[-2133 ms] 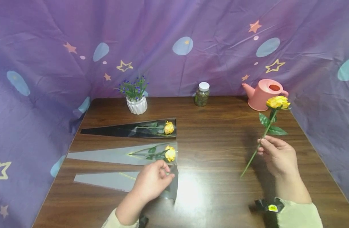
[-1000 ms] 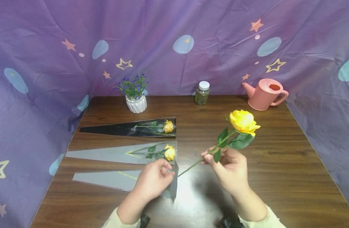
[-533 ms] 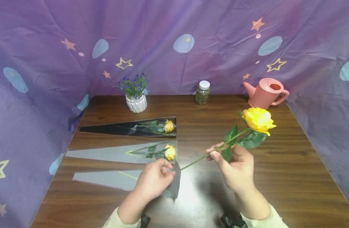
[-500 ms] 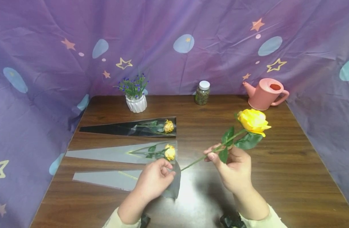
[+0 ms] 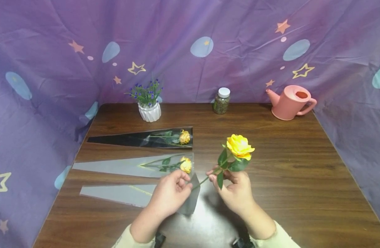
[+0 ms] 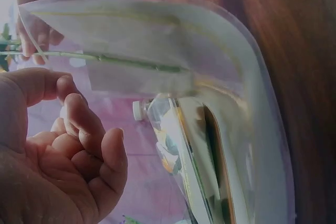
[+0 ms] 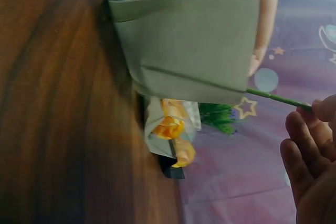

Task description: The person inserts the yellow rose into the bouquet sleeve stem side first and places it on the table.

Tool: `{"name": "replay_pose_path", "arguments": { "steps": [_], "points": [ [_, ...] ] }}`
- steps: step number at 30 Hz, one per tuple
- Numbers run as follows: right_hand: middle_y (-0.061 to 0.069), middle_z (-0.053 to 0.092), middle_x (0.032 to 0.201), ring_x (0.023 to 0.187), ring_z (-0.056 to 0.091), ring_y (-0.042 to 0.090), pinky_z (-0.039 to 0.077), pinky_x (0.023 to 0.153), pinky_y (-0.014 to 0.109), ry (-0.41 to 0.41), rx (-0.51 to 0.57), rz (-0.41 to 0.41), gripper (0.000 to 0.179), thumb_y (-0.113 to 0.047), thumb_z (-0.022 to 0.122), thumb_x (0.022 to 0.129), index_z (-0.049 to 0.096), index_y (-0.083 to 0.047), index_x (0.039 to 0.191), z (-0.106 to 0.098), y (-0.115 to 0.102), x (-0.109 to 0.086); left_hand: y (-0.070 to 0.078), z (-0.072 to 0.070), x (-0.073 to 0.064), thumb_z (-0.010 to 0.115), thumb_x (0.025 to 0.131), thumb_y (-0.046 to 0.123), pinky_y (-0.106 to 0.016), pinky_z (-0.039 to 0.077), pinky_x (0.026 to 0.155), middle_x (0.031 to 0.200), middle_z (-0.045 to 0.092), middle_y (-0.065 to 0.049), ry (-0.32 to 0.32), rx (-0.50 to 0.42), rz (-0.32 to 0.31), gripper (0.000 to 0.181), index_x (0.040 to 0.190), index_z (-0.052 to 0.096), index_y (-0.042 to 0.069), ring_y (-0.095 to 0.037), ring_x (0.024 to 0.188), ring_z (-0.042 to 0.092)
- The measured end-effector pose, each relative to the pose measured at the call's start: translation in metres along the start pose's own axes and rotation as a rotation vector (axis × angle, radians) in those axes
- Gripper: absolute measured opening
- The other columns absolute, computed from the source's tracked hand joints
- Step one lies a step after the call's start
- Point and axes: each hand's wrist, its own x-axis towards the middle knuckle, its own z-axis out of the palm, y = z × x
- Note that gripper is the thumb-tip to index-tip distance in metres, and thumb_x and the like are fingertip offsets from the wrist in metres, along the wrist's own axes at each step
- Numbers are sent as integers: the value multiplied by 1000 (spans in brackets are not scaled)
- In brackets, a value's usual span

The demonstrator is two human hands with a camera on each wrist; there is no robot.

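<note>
My right hand (image 5: 236, 194) pinches the green stem of a yellow rose (image 5: 240, 147) between thumb and fingertips, just below its leaves. The bloom tilts up and away to the right. My left hand (image 5: 170, 193) pinches the lifted mouth of a grey translucent flower sleeve (image 5: 115, 195), the nearest of three on the table. Through the film, the left wrist view shows the lower stem (image 6: 126, 62) inside the sleeve. From the right wrist view, the stem enters at the edge of the raised sleeve panel (image 7: 189, 45). Part of the sleeve is hidden under my left hand.
Beyond lie a grey sleeve (image 5: 106, 168) and a black sleeve (image 5: 121, 140), each with a yellow rose inside. Along the table's back edge stand a white flowerpot (image 5: 150, 112) with purple flowers, a white-capped jar (image 5: 221, 103) and a pink watering can (image 5: 287, 106).
My right hand has brought the rose leftward from the right side of the table, and its stem has gone into the sleeve. The sleeve's mouth has lifted; my left hand has stayed nearly in place.
</note>
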Motion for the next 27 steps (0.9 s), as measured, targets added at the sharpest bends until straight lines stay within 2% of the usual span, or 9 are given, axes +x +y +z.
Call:
{"name": "replay_pose_path", "arguments": {
  "steps": [7,12,15,17,21,24,27],
  "points": [
    [19,75,87,76,76,20,61,72,24,8,-27,-95,40,23,77,73,59,11,107,9,6,-6,2,1,-1,75,92,11,-26,53,62,75,65,10,20,-72,11,11,100,67,12,-6,65,59],
    [16,76,90,76,76,29,62,72,25,41,-136,-112,46,20,80,72,58,13,112,14,7,-8,4,3,-3,75,92,8,-26,54,60,74,66,9,48,-124,20,12,100,67,11,-7,65,59],
    [16,76,91,74,76,30,61,70,24,56,-151,-99,50,20,80,73,58,13,117,15,6,-10,7,2,-4,76,91,8,-26,55,61,75,67,9,63,-141,7,13,100,67,11,-8,66,60],
    [17,76,92,72,75,27,61,69,23,51,-121,-84,54,21,80,73,57,13,121,16,6,-11,8,2,-4,76,91,8,-26,55,62,75,67,9,72,-146,-3,13,100,66,11,-8,66,61],
    [24,73,96,84,74,21,62,69,26,27,12,-45,49,22,68,81,54,15,127,15,2,-12,9,2,-5,76,90,6,-26,55,60,75,67,8,85,-154,-6,15,100,65,9,-8,65,60],
    [29,69,99,83,73,19,61,66,29,23,100,-19,41,22,53,89,54,16,130,13,-2,-11,9,2,-5,76,90,5,-26,55,58,74,67,7,90,-163,-10,15,100,65,9,-8,63,60],
    [30,68,97,74,72,18,60,63,28,42,128,2,33,22,45,94,58,17,124,12,-6,-11,9,3,-5,76,91,6,-27,55,59,74,67,8,93,-165,-18,15,100,65,10,-8,63,60]
  ]
}}
